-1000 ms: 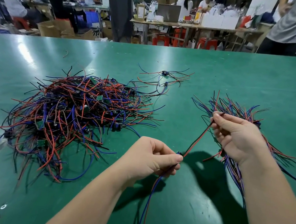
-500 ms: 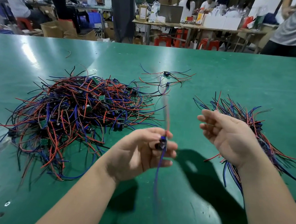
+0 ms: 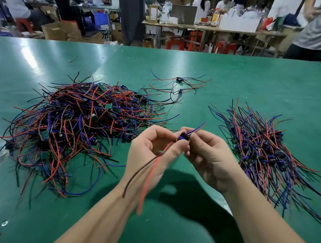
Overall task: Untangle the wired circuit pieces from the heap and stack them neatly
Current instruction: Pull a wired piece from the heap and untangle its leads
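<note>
Left hand [image 3: 148,155] seemingly round circuit piece [image 3: 184,137]

Bright, even overhead light fills the scene. White glare streaks the green tabletop [image 3: 238,74] toward its far-left corner. The left hand [image 3: 148,154] and right hand [image 3: 211,158] cast 1 soft, dark shadow toward the near edge. The wires [image 3: 144,190] hanging from the held circuit piece [image 3: 183,136] are motion-blurred. Wide-angle distortion bows the far edge, and the left edge smears.
</note>
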